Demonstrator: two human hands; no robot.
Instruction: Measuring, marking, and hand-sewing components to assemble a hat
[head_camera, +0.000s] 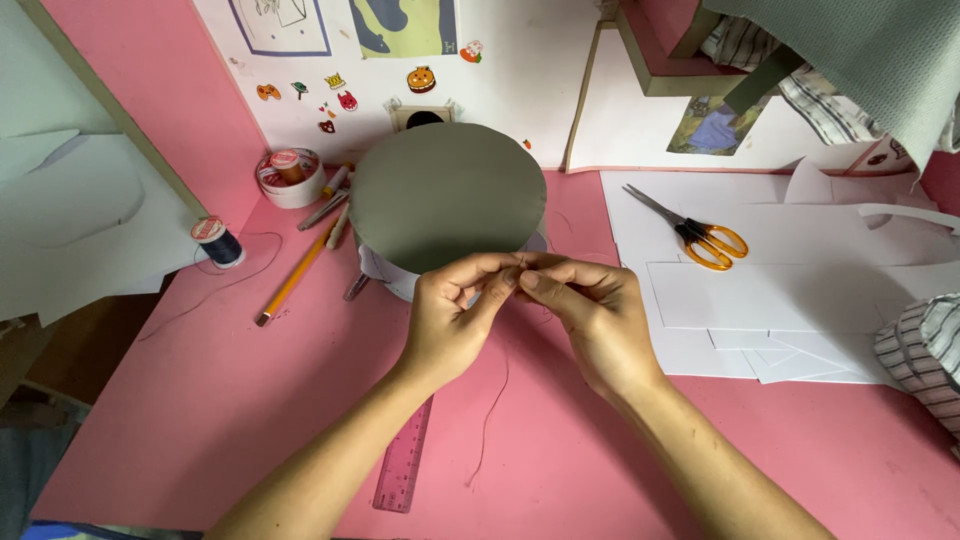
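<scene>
We saw the pink desk (200, 400) evenly and brightly lit, with no harsh glare. Soft shadows fell beneath the hands (530, 310) and the grey disc (445, 195). The white paper (800, 260) was bright but kept its edges. Focus was sharp at centre; the corners bent slightly outward.

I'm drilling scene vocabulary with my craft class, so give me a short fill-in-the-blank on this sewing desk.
1. The left hand and right hand pinch a thin ____ that trails down over the pink desk.
2. The scissors have ____ handles.
3. The ruler lies partly under the ____ forearm.
4. The grey disc is ____ in shape.

Missing words: thread; orange; left; round
</scene>
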